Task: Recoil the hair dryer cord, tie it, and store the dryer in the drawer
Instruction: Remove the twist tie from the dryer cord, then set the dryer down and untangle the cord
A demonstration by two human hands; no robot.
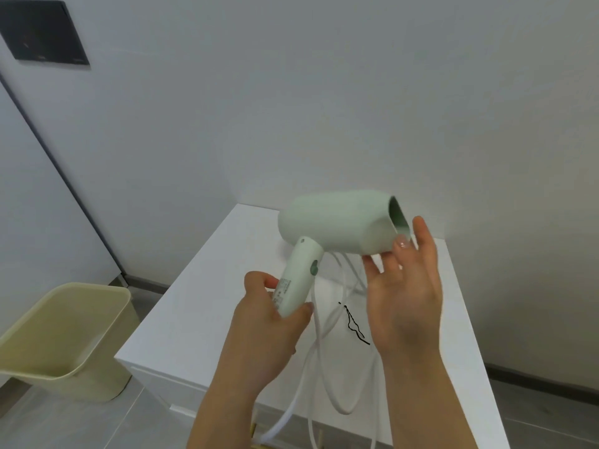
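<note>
From the head view, your left hand (269, 319) is curled round the lower end of the handle of the pale green plastic hair dryer (337, 222), thumb on one side and fingers wrapped on the other, over a printed label. You hold the dryer in the air above the white flat-topped cabinet (201, 319), its handle slanting down toward you and its barrel pointing to your right, the nozzle mouth facing away. A darker green round switch (313, 267) shows on the handle.

Your right hand (405, 286) is spread, palm turned toward you, fingers nearly straight. Its fingertips (402, 244) touch the underside of the barrel by the nozzle, and it clasps nothing.

The thin white cord (319, 348) hangs loose from the bottom of the handle, lies in open loops on the cabinet top and drops over the near edge. A short black wavy tie (355, 328) lies on the cabinet top among those loops, just beside your right wrist.

On the floor to the left stands a beige plastic bin (64, 335), near the cabinet. A dark rectangular panel (42, 34) is set on the wall at the upper left.
</note>
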